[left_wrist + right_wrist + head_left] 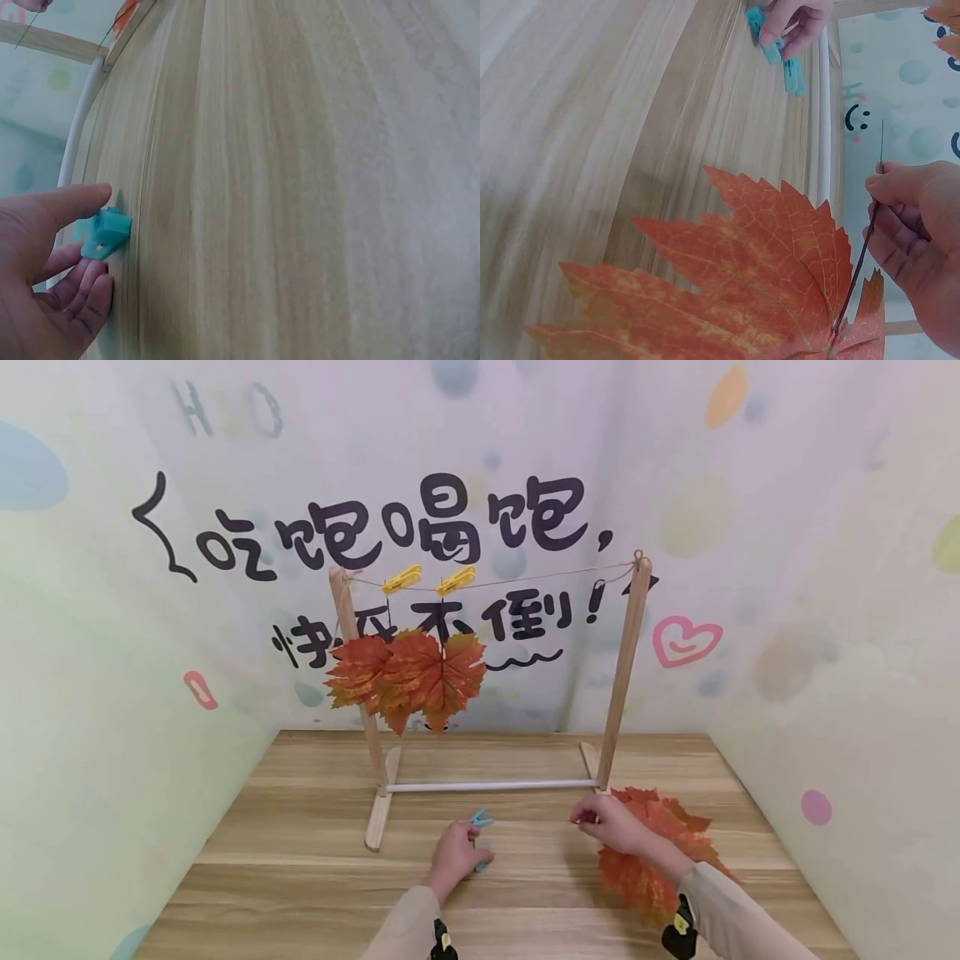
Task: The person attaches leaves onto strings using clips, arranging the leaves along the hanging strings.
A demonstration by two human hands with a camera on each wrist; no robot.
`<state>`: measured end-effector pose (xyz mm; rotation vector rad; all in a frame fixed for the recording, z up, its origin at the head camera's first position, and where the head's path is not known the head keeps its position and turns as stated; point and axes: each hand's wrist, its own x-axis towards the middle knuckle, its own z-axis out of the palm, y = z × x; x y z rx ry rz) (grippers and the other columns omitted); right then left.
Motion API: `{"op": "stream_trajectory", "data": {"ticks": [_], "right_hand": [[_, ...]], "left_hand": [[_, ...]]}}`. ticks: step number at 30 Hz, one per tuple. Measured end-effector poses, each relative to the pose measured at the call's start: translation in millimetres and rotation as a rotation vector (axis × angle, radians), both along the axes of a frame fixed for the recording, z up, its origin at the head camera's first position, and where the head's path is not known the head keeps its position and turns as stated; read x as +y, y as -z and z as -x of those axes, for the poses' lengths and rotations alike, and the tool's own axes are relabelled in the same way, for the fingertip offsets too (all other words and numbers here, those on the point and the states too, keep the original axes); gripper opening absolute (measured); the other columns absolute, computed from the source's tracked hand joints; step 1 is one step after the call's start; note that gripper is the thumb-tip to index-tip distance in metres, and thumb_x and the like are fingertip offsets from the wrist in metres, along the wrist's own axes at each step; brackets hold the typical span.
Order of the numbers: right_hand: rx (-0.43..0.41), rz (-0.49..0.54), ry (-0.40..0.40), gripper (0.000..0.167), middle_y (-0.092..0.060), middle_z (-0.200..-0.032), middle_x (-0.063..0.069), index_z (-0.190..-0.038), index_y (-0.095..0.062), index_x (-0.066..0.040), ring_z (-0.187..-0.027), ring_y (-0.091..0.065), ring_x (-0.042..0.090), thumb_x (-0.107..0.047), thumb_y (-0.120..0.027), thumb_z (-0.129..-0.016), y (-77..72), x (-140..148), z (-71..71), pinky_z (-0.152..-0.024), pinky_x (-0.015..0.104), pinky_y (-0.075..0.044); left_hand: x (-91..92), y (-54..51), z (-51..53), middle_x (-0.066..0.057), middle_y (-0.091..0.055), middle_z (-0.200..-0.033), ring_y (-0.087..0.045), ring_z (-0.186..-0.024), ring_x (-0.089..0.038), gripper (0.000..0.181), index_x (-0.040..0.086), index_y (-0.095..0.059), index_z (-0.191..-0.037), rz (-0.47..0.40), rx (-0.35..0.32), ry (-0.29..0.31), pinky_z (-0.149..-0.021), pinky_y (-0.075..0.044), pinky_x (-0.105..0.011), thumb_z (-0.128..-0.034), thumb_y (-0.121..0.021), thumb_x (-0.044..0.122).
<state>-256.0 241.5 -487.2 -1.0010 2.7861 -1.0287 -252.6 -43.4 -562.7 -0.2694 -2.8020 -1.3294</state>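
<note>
My left hand (456, 858) is low over the wooden table, thumb and fingers around a small blue clothespin (111, 229). A second blue clothespin (794, 76) lies just beyond it on the table. My right hand (922, 225) pinches the thin dark stem (862, 251) of an orange-red artificial maple leaf (757, 277). In the head view, this right hand (611, 822) is in front of the rack's right post, over a pile of similar leaves (641, 881).
A wooden rack with a left post (367, 727), a right post (626, 677) and a white bottom rod (495, 786) stands on the table (315, 868). Two yellow clothespins (456, 580) hold hanging leaves (438, 672) on its string (540, 579). Printed walls surround the table.
</note>
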Motion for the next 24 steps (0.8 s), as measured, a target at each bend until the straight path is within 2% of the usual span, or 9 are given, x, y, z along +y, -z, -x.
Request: {"op": "stream_trajectory", "data": {"ticks": [3, 7, 10, 15, 20, 24], "right_hand": [[0.012, -0.003, -0.006, 0.013, -0.062, -0.077, -0.003, -0.086, -0.066, -0.005, -0.069, -0.052, 0.003, 0.006, -0.061, -0.08, -0.2, -4, -0.4, -0.06, 0.021, -0.048], [0.033, 0.005, -0.015, 0.013, -0.063, -0.076, 0.004, -0.086, -0.065, -0.003, -0.068, -0.052, 0.004, 0.007, -0.06, -0.08, -2.6, -7, 0.1, -0.058, 0.021, -0.047], [0.041, 0.013, -0.016, 0.012, -0.063, -0.076, 0.006, -0.086, -0.065, -0.003, -0.068, -0.052, 0.004, 0.007, -0.06, -0.08, -6.1, -11, 1.4, -0.058, 0.021, -0.047], [0.045, 0.013, -0.014, 0.014, -0.061, -0.075, 0.001, -0.085, -0.066, -0.004, -0.068, -0.052, 0.004, 0.008, -0.061, -0.079, -12.6, -15, 3.9, -0.059, 0.021, -0.047], [0.049, 0.043, -0.031, 0.015, -0.061, -0.074, 0.003, -0.084, -0.065, -0.004, -0.067, -0.053, 0.005, 0.01, -0.061, -0.078, -16.7, -16, 4.7, -0.059, 0.022, -0.048], [0.057, 0.06, -0.031, 0.013, -0.062, -0.075, 0.006, -0.085, -0.065, -0.003, -0.068, -0.054, 0.006, 0.008, -0.061, -0.079, -22.6, -19, 4.6, -0.059, 0.021, -0.048]], "left_hand": [[0.1, 1.6, -0.5, -0.011, -0.062, -0.082, -0.056, -0.075, -0.02, 0.034, -0.006, -0.064, -0.086, -0.01, 0.023, -0.013, -0.067, -0.049, -0.036, -0.0596, -0.079, 0.009], [-1.5, 0.7, -0.8, -0.009, -0.063, -0.076, -0.056, -0.07, -0.016, 0.029, -0.005, -0.066, -0.083, -0.043, 0.022, -0.008, -0.062, -0.049, -0.03, -0.0584, -0.077, 0.006], [-4.1, -0.2, -0.3, -0.009, -0.062, -0.075, -0.054, -0.068, -0.013, 0.028, -0.005, -0.065, -0.083, -0.072, -0.002, 0.017, -0.06, -0.048, -0.026, -0.0593, -0.076, 0.006], [-8.7, -5.7, 2.0, -0.01, -0.062, -0.076, -0.054, -0.069, -0.014, 0.027, -0.007, -0.064, -0.085, -0.097, -0.048, 0.044, -0.061, -0.049, -0.027, -0.0627, -0.075, 0.002], [-10.1, -21.3, 5.5, -0.013, -0.061, -0.078, -0.056, -0.071, -0.017, 0.028, -0.01, -0.062, -0.088, -0.117, -0.046, 0.062, -0.062, -0.049, -0.026, -0.0621, -0.07, -0.003], [-11.9, -41.0, 8.5, -0.017, -0.061, -0.083, -0.056, -0.072, -0.017, 0.032, -0.013, -0.06, -0.094, -0.164, -0.091, 0.121, -0.063, -0.049, -0.026, -0.0638, -0.067, -0.005]]}}
